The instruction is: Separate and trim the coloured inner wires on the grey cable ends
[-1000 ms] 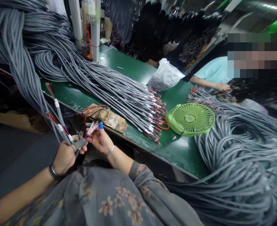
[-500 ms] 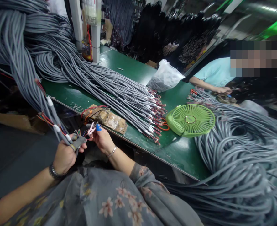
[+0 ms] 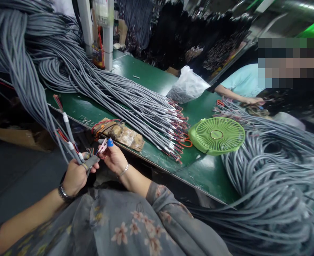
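Observation:
My left hand (image 3: pixel 77 176), with a grey cover on its thumb, is closed around the ends of several grey cables (image 3: pixel 69 133). White bands and stripped coloured wires (image 3: pixel 91 152) show at these ends, fanning out above the thumb. Just to the right, my right hand (image 3: pixel 116 159) pinches a small pink clip-like tool (image 3: pixel 103 145) right beside the wires; its exact kind is hard to make out. Blue tape (image 3: pixel 110 142) wraps the right thumb. Whether the tool touches a wire cannot be seen clearly.
Across the green table (image 3: pixel 146 76) lies a thick bundle of grey cables (image 3: pixel 130 101) with bare wire ends. A taped cardboard piece (image 3: pixel 125 135) rests at the near edge. Further right are a green fan (image 3: pixel 217 135), a plastic bag (image 3: pixel 189 85), coiled cables (image 3: pixel 274 177) and a co-worker's hand (image 3: pixel 254 101).
The held cable ends have shifted and spread, with one banded end now swung right over the table edge. Both hands stay close together, the right one slightly lower and further left.

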Demonstrator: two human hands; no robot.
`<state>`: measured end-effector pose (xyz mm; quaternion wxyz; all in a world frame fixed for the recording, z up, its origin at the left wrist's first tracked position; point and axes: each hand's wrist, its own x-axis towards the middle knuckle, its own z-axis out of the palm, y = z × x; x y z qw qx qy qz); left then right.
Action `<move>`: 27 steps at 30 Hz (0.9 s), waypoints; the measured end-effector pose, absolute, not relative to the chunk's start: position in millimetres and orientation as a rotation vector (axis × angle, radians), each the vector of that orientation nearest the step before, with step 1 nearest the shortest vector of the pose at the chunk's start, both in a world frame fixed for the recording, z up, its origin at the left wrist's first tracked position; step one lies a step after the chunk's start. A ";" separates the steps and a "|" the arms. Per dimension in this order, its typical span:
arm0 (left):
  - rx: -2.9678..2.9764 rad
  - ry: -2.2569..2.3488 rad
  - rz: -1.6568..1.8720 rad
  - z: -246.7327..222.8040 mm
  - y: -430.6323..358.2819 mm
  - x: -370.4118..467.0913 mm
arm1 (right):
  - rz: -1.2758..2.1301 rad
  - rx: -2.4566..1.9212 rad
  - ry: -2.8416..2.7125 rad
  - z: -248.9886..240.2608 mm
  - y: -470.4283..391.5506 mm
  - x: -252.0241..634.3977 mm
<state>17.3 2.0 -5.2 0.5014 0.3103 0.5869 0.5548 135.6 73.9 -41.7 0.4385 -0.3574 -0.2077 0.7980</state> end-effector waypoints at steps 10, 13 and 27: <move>0.773 1.402 1.434 4.7 -9.5 7.1 | 2.143 -0.831 -0.556 -39.2 72.8 155.2; 0.812 1.450 1.494 5.0 -6.3 6.0 | 2.111 -0.825 -0.623 -42.1 75.2 156.3; 1.113 1.628 1.470 -12.0 5.4 4.9 | 1.999 -0.878 -0.595 -43.6 72.0 150.7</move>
